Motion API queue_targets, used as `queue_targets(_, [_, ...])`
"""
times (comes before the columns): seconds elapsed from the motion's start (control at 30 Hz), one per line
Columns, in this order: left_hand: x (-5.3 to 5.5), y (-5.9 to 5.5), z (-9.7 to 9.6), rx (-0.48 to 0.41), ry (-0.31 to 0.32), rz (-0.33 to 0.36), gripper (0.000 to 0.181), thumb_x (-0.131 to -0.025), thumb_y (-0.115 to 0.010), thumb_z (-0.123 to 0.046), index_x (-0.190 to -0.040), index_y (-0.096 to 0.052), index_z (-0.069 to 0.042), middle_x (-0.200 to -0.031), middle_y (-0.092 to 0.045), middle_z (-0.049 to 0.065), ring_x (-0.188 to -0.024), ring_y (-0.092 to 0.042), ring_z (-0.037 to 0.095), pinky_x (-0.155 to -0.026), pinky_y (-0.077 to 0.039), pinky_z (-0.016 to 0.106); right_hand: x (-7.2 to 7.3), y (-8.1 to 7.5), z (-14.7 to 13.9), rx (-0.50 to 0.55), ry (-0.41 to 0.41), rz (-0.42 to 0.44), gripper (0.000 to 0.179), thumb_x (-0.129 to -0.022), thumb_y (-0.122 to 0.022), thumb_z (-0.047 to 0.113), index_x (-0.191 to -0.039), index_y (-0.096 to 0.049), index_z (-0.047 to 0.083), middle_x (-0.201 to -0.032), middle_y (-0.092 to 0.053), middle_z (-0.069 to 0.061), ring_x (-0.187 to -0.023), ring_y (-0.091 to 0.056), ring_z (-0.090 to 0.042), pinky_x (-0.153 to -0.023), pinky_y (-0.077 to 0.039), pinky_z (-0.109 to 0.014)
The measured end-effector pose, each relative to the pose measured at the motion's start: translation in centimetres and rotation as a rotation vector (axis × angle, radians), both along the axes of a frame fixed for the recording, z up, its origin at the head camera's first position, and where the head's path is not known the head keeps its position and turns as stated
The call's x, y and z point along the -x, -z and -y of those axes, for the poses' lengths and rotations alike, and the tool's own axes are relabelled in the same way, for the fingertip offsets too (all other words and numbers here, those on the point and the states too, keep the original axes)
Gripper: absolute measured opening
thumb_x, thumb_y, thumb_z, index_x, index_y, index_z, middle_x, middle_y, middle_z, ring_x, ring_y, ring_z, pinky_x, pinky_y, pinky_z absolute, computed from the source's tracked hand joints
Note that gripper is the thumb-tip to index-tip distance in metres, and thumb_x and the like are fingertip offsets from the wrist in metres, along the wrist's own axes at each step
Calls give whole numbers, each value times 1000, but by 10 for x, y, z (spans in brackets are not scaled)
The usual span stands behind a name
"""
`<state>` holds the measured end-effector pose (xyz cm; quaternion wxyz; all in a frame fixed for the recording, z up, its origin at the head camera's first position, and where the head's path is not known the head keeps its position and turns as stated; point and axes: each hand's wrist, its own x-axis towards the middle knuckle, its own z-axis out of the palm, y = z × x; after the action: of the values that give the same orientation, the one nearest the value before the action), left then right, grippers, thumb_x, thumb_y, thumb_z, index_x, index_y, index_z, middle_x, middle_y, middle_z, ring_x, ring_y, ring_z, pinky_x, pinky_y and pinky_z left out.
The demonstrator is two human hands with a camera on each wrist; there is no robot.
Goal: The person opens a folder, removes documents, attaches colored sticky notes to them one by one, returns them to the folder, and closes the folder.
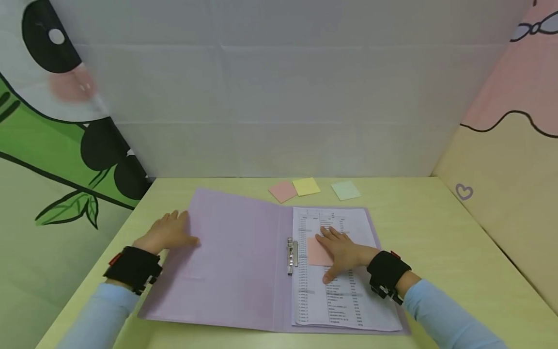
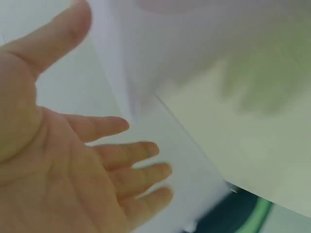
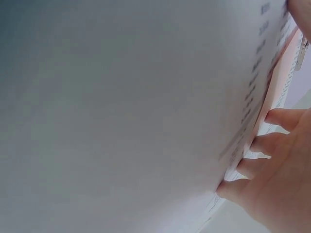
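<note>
A light purple folder (image 1: 231,271) lies opened out on the table, its left cover tilted up a little from the tabletop. My left hand (image 1: 167,231) is at the outer edge of that cover, thumb over its inner face. In the left wrist view the palm (image 2: 58,165) faces the camera, fingers extended. On the right side, printed sheets (image 1: 314,305) sit beside a metal clip (image 1: 290,257). My right hand (image 1: 346,252), fingers spread, presses a pink sticky note (image 1: 317,253) on the top sheet, partly covering it. Fingertips (image 3: 231,187) touch the page in the right wrist view.
Behind the folder lie a pink note (image 1: 282,191), a yellow note (image 1: 306,186) and a pale green note (image 1: 346,190). A grey-white wall (image 1: 283,97) stands along the table's (image 1: 440,232) back edge, with patterned panels on both sides.
</note>
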<state>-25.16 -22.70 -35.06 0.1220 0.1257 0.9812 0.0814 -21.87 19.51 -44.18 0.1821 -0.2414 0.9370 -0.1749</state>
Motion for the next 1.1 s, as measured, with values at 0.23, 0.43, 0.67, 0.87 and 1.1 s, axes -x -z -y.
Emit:
queue_targets(0.23, [5, -3, 41, -475, -63, 409, 75, -91, -53, -39, -134, -25, 16, -121, -51, 29, -105, -57, 35, -85, -48, 46, 2, 2, -1, 3, -2, -10, 117, -57, -77, 59, -146, -21, 6, -154, -7, -14, -141, -1, -36, -109, -6, -59])
queue_targets(0.43, [3, 1, 45, -718, -13, 466, 52, -94, -51, -28, -127, -42, 11, -105, -65, 11, -92, -64, 19, -79, -50, 32, 1, 0, -1, -21, 21, -8, 117, -57, -77, 59, -146, -21, 9, -154, -6, -12, -141, 0, -34, -108, -5, -61])
queue_targets(0.67, [1, -3, 45, -716, -15, 416, 52, -93, -52, -29, -127, -43, 10, -105, -64, 13, -93, -64, 19, -78, -50, 32, -8, -6, -11, -33, 83, 24, 117, -57, -76, 59, -146, -20, 9, -154, -6, -12, -141, -1, -35, -101, 1, -69])
queue_targets(0.87, [1, -9, 51, -702, -44, 395, 53, -92, -53, -32, -126, -44, 7, -103, -65, 12, -90, -65, 21, -77, -51, 34, -20, -4, -48, 13, 87, 32, 118, -55, -80, 52, -144, -21, 0, -152, -5, -23, -138, -1, -43, -104, -4, -66])
queue_targets(1.1, [-4, -23, 47, -692, 25, 316, 48, -96, -48, -30, -128, -44, 5, -105, -65, 12, -91, -65, 18, -78, -50, 31, -33, -4, -73, 93, 169, 87, 116, -54, -84, 39, -141, -24, -6, -148, -1, -31, -136, 3, -47, -106, -10, -61])
